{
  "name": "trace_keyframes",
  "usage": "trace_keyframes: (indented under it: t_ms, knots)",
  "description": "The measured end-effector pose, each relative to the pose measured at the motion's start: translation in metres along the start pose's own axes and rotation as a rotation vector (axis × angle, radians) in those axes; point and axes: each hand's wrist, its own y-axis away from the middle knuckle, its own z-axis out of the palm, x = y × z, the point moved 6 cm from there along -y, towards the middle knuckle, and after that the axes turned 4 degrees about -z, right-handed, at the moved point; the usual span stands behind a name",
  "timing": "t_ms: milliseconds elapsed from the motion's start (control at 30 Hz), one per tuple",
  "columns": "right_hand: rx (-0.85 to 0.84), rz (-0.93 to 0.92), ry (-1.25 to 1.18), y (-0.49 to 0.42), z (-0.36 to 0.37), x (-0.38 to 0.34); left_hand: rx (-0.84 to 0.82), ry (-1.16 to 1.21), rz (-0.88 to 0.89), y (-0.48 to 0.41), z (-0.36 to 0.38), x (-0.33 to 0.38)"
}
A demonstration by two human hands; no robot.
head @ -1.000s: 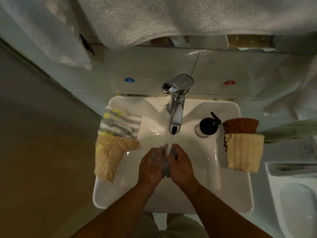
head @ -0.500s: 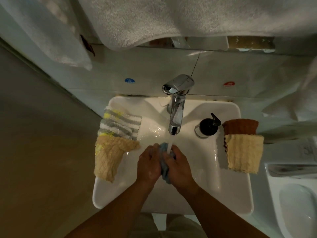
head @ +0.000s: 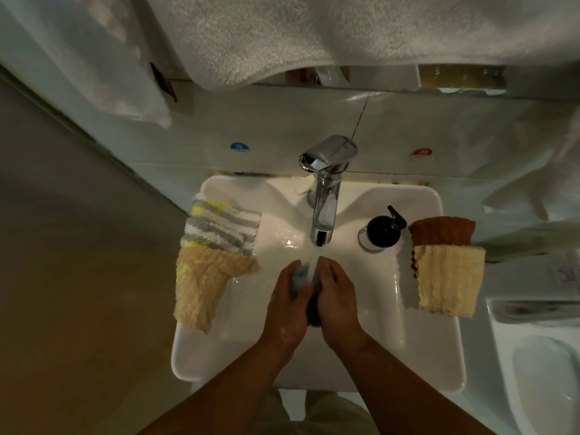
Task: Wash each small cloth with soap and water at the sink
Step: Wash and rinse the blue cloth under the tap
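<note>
Over the white sink (head: 417,356), my left hand (head: 287,304) and my right hand (head: 337,299) squeeze a small blue-grey cloth (head: 301,279) between them. Water runs from the chrome faucet (head: 324,196) onto the cloth. Most of the cloth is hidden between my palms. On the sink's left rim lie a grey, white and yellow striped cloth (head: 221,226) and a tan cloth (head: 204,287). A brown cloth (head: 442,230) and a pale yellow cloth (head: 448,279) lie on the right rim.
A black soap pump bottle (head: 384,230) stands on the rim right of the faucet. White towels (head: 314,36) hang above the sink. A second white fixture (head: 539,372) sits at the right edge. The wall lies to the left.
My hands shifted against each other around the cloth under the stream. The cloth bunched tighter between my palms. The cloths on the rims stayed put.
</note>
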Motion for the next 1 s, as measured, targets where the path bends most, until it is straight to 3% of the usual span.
trace_keyframes:
  t_ms: [200, 367, 500, 600, 733, 933, 1000]
  knots:
    - [-0.196, -0.078, 0.107, 0.008, 0.008, -0.002, 0.193, -0.280, 0.069, -0.008, -0.017, 0.012]
    - [-0.042, -0.154, 0.274, 0.000, 0.005, -0.006, 0.126, -0.090, -0.010, -0.003, -0.014, 0.011]
    - [0.071, 0.035, 0.174, -0.001, -0.003, -0.004, -0.015, -0.011, -0.030, 0.006, -0.005, 0.008]
    - [-0.009, 0.114, 0.113, 0.002, -0.001, 0.001, 0.056, -0.024, -0.040, 0.001, -0.007, 0.004]
    - [-0.208, -0.027, -0.019, 0.010, 0.006, -0.003, 0.147, -0.126, 0.026, -0.007, -0.014, 0.010]
    - [-0.055, -0.147, 0.410, -0.001, 0.004, 0.000, 0.153, -0.158, 0.089, -0.006, -0.013, 0.017]
    - [-0.010, -0.183, 0.401, 0.001, 0.004, -0.011, 0.108, -0.131, 0.101, -0.004, -0.009, 0.017]
